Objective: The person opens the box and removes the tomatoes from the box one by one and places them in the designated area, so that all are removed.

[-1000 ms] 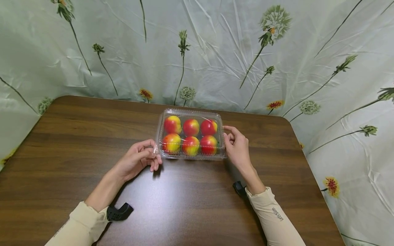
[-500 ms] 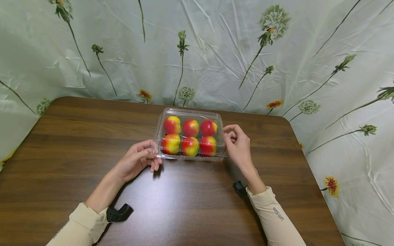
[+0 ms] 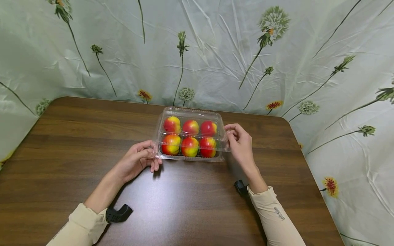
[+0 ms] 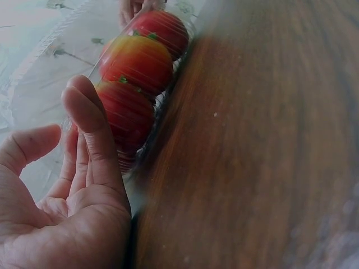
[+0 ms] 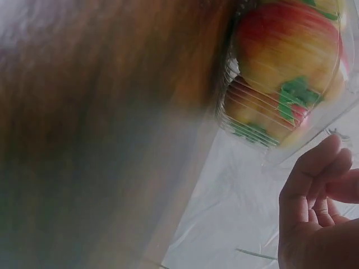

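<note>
A clear plastic clamshell container (image 3: 188, 159) lies near the table's far edge, holding several red-and-yellow round fruits (image 3: 189, 147) in two rows. Its clear lid (image 3: 197, 136) is tilted up at the front right, with a gap showing above the base. My right hand (image 3: 241, 145) pinches the lid's right edge between thumb and forefinger. At the near left corner, my left hand (image 3: 140, 157) holds the container's rim, thumb above and other fingers lower. In the left wrist view its fingers lie along the container's side. Small green bits show on the fruits (image 5: 286, 45) in the right wrist view.
Beneath everything is a brown wood-grain table (image 3: 83, 143) with rounded far corners. A pale curtain (image 3: 215, 51) printed with dandelions hangs behind and to the right. Each sleeved forearm has a black band-like device (image 3: 119, 213) at the wrist.
The lid's front right side has risen, and the right hand has moved slightly up and right with it. The left hand and the container's base have stayed in place.
</note>
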### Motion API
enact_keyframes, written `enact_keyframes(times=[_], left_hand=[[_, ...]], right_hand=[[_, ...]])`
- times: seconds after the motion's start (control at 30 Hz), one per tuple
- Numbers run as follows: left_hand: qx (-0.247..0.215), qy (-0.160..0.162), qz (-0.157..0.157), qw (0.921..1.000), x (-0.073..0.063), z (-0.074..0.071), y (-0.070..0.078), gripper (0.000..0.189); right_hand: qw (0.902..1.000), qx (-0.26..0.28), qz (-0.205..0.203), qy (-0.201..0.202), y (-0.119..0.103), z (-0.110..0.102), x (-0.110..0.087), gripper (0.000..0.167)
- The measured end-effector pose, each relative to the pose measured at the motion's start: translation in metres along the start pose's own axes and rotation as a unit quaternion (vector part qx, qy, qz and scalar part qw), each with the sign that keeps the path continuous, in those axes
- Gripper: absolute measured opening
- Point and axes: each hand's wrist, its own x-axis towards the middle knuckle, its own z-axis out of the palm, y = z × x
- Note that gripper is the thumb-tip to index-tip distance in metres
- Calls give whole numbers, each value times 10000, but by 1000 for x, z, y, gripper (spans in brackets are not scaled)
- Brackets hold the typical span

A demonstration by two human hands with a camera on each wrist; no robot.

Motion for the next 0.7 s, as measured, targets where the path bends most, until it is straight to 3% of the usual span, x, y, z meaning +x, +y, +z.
enact_keyframes(times=[0.33, 0.7], left_hand=[[37, -21, 14, 10000, 0, 1, 2, 23], [10, -52, 35, 10000, 1, 0, 1, 24]], right_hand=[[9992, -285, -264, -96, -4, -4, 7, 14], [9984, -532, -166, 2, -6, -5, 18, 20]])
